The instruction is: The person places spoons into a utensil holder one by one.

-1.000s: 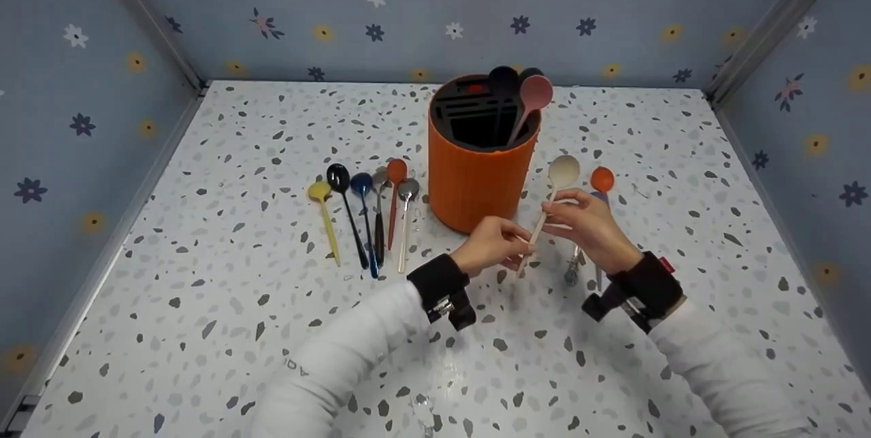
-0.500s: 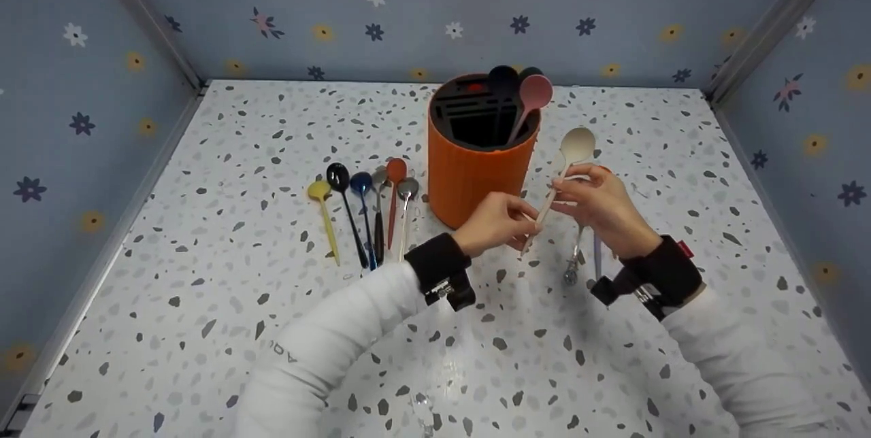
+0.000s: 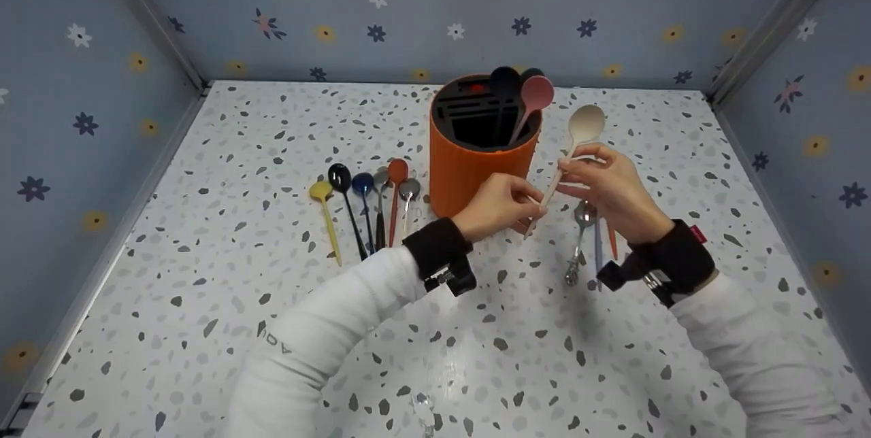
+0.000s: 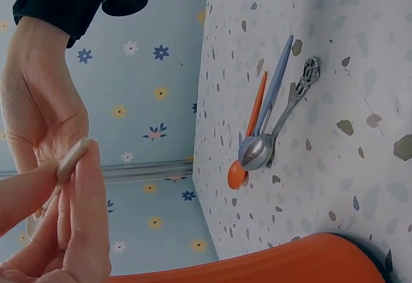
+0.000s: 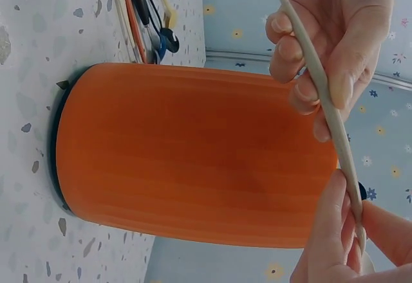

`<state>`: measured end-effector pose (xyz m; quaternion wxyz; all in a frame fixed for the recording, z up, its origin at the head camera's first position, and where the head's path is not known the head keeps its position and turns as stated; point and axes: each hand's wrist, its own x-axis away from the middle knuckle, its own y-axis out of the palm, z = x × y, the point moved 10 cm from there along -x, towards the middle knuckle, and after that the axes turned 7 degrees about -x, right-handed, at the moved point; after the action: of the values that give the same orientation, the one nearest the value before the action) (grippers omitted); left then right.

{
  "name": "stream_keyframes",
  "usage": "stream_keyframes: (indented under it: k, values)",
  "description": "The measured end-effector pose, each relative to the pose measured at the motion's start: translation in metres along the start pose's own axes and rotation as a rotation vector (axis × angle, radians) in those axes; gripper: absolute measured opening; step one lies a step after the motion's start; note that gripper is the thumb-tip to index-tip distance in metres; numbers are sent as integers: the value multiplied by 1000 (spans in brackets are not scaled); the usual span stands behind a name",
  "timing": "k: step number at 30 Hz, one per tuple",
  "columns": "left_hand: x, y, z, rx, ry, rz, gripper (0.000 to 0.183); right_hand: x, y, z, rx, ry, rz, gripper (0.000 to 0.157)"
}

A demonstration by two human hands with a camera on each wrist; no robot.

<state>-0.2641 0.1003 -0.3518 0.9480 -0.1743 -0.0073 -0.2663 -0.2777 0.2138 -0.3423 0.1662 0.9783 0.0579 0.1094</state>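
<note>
Both hands hold one cream spoon (image 3: pixel 586 124) above the table, bowl up and handle slanting down to the left. My left hand (image 3: pixel 500 203) pinches the handle (image 5: pixel 322 90) near its lower end. Higher up, just under the bowl, my right hand (image 3: pixel 607 183) pinches it between thumb and fingers. Right behind the hands stands an orange utensil holder (image 3: pixel 469 179) with a black slotted top. A pink spoon (image 3: pixel 537 92) and a black spoon (image 3: pixel 504 82) stand in it, with another dark one partly hidden behind.
Left of the holder lie several spoons, among them a yellow spoon (image 3: pixel 322 190), a black spoon (image 3: pixel 339 178) and a red spoon (image 3: pixel 397 171). Below my right hand lie an ornate silver spoon (image 4: pixel 259 152), a lilac one (image 4: pixel 277 83) and an orange one (image 4: pixel 237 174). Flowered panels (image 3: pixel 422 9) enclose the table.
Both hands have lifted the cream spoon up and away toward the back, slightly to the right. The silver spoon's bowl under the right hand has come into sight.
</note>
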Motion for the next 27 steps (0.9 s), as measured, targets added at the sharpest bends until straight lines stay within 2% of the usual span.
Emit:
stream_keyframes:
  k: [4,7,15,21,27]
  values:
    - [0,-5,12,-48,48,-1,20,-1,4,-9,-40,-18,-6,28]
    - [1,-9,20,-41,67,-3,20,-1,8,-16,-75,-35,-23,28]
    - [1,-20,38,-7,74,2,19,-1,15,-38,-53,-87,-17,27]
    - [-1,-30,48,-34,86,36,17,-4,22,-53,-45,-131,-24,27]
    - [-5,-39,56,-81,87,57,15,-8,27,-63,-85,-154,-36,24]
